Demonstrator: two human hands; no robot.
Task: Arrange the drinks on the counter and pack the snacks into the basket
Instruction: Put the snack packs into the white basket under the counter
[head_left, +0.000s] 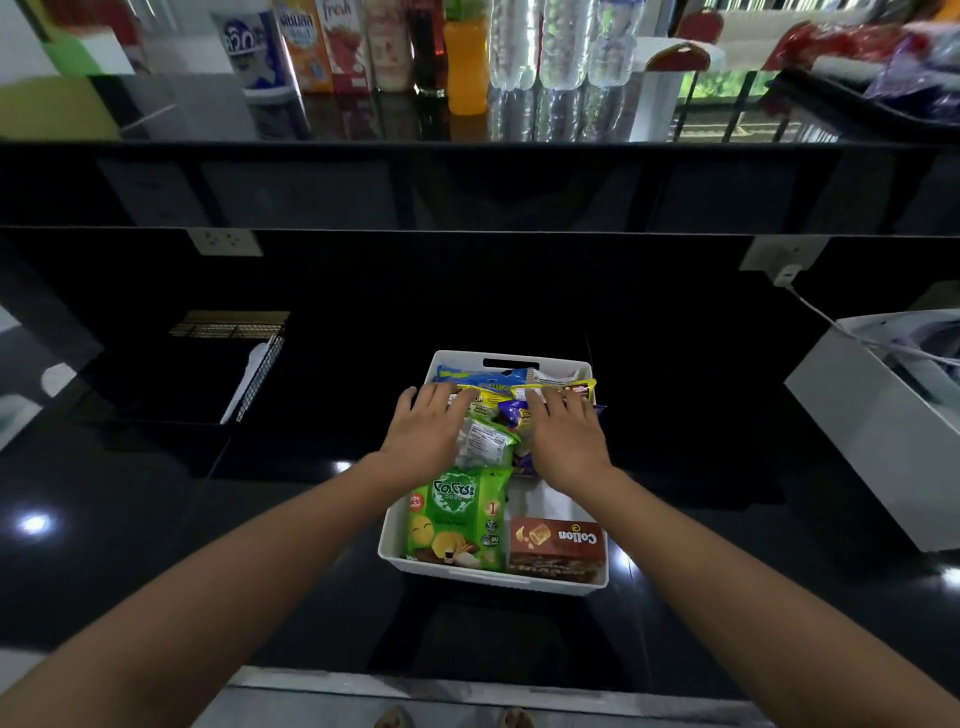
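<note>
Fingers (441, 396) of the left hand (428, 428) are extended and laid flat on the packets at the far end of the white basket (519, 581); nothing is gripped. The right hand (566, 441) is held the same way, its fingers straight and pressed on the packets beside the left hand. A clear-and-green packet (485, 441) and a purple packet (511, 413) are seen between the two hands. Yellow packets (558, 387) and a blue packet (467, 375) are lodged against the far wall of the basket. A green snack bag (457, 514) and a brown box (556, 545) are laid side by side at the near end. The basket is placed on the dark lower tabletop (260, 519), at the centre of the frame.

At the top of the frame, the drinks are lined up on the upper tabletop (363, 124): juice cartons (324, 47), a dark bottle (428, 47), an orange bottle (466, 67) and clear water bottles (563, 41). A black wire basket (260, 364) is located at the left, and a white box (883, 441) at the right.
</note>
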